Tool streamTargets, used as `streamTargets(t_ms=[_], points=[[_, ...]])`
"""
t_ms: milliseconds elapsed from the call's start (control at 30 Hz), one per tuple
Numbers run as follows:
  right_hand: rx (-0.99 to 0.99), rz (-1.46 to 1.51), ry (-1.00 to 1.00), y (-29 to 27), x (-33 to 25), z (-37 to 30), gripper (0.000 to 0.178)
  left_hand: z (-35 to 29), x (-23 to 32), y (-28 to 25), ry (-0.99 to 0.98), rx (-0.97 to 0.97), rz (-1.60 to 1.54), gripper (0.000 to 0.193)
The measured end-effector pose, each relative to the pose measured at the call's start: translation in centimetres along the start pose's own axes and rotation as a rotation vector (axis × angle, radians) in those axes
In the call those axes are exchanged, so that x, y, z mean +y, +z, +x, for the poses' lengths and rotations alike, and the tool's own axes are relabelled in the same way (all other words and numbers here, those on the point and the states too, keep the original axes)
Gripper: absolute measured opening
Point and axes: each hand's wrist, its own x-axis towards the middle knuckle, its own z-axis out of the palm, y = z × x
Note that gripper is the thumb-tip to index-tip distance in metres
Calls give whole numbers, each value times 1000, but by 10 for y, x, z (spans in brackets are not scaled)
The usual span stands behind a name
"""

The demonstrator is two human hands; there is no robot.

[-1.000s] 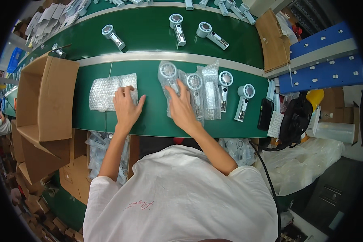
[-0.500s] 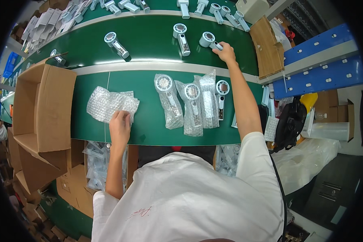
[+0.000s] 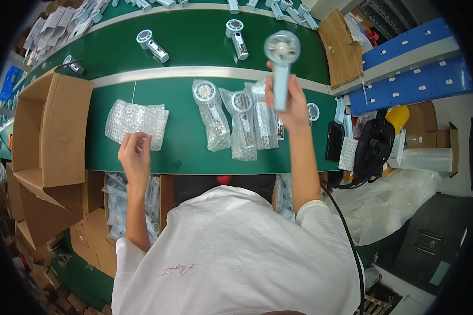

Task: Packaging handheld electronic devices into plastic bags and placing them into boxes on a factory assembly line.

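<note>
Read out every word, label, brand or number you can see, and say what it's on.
White shirt: red script, which I won't copy out.
Lower-left cardboard carton: small marks, too small to read.
Handheld fan in the right hand: no lettering I can make out.

Bench (image 3: 180,123) with wrap and fans

The top is green. Wrap (image 3: 139,122) lies just beyond the left hand (image 3: 135,149). Right of that hand come two bagged fans (image 3: 214,121), then a bubble pouch (image 3: 265,118) near the right hand (image 3: 288,100). Beyond, rightward, lie a partly hidden fan (image 3: 313,112) and a black slab (image 3: 335,142).
</note>
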Motion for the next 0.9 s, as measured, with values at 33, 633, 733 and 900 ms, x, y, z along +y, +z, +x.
streamTargets(t_ms=[33, 633, 733, 900], points=[[-195, 632, 112, 10, 7, -16, 49, -4, 7, 0, 39, 31, 7, 12], [-19, -1068, -6, 78, 141, -108, 54, -37, -30, 74, -639, -211, -810, 4], [-54, -1151, -40, 70, 145, -109, 50, -38, -23, 75, -818, -98, -1071, 2], [-139, -1189, -56, 73, 138, -101, 48, -37, -15, 84, -798, 151, -1379, 4]])
